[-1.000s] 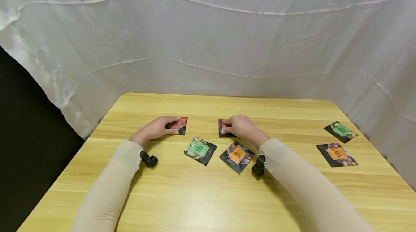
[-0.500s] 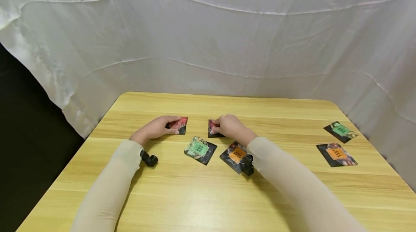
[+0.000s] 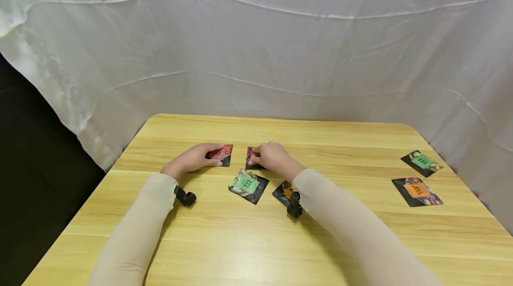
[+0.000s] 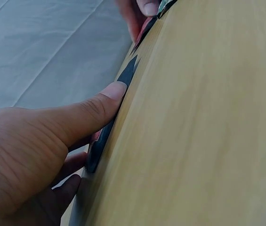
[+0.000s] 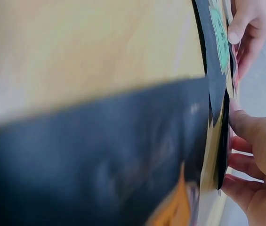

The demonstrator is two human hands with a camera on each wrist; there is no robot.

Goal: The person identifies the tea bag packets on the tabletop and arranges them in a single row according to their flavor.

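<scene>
Toward the far side of the table, my left hand [image 3: 191, 158] holds a flat black packet with a red label [image 3: 226, 156]; its thumb lies on the near edge and its fingers reach over the far side. A matching red-labelled packet [image 3: 250, 153] is held by my right hand [image 3: 275, 157] a short gap to the right, thumb and fingertips at its edges. Both lie on or very near the tabletop. Just in front is a green-labelled packet [image 3: 248, 185]. An orange-labelled packet [image 3: 282, 193] lies partly hidden under my right wrist and its camera.
On the right of the wooden table [image 3: 224, 241] lie another green-labelled packet [image 3: 421, 162] and another orange-labelled packet [image 3: 417, 190]. A pale curtain [image 3: 256, 54] hangs behind the table, with a black area [image 3: 36, 143] at the left.
My right hand has slid its red-labelled packet leftward, closer to the left one. Its wrist now covers more of the orange-labelled packet. The left hand has stayed in place.
</scene>
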